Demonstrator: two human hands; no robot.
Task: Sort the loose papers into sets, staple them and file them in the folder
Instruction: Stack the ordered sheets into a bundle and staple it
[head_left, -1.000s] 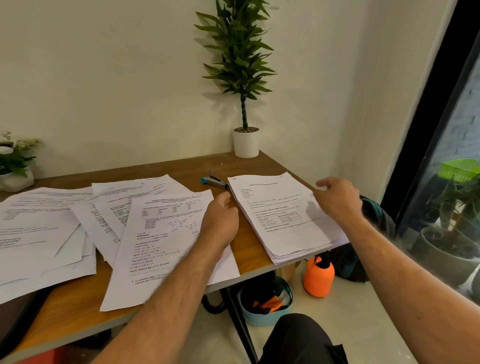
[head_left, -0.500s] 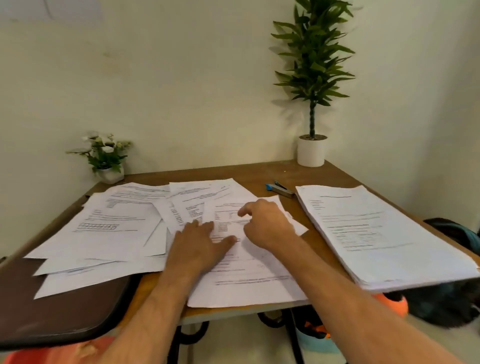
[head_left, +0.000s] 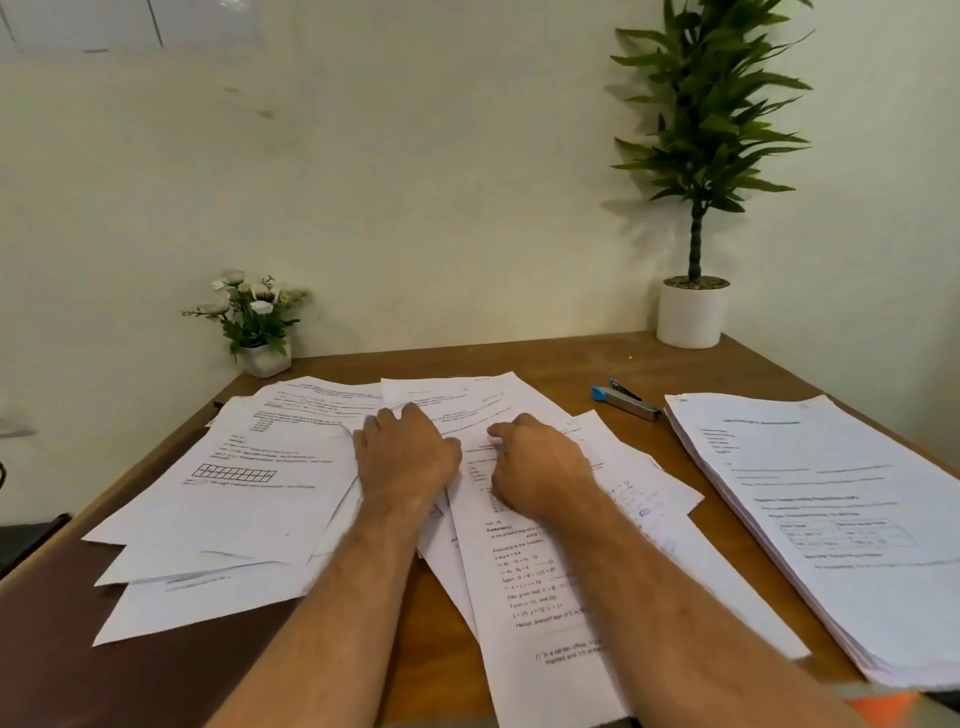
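Loose printed papers (head_left: 244, 483) lie fanned and overlapping across the middle and left of the wooden desk, some edges hanging over its near side. A thick, squared stack of sheets (head_left: 831, 519) sits apart on the right. Between them, toward the back, a blue-ended metal stapler (head_left: 626, 399) lies flat, apparently closed.

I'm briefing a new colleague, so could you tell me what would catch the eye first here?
Two hands, left hand and right hand, rest on loose papers spread over the table's middle. A thick paper stack lies right, a stapler behind.
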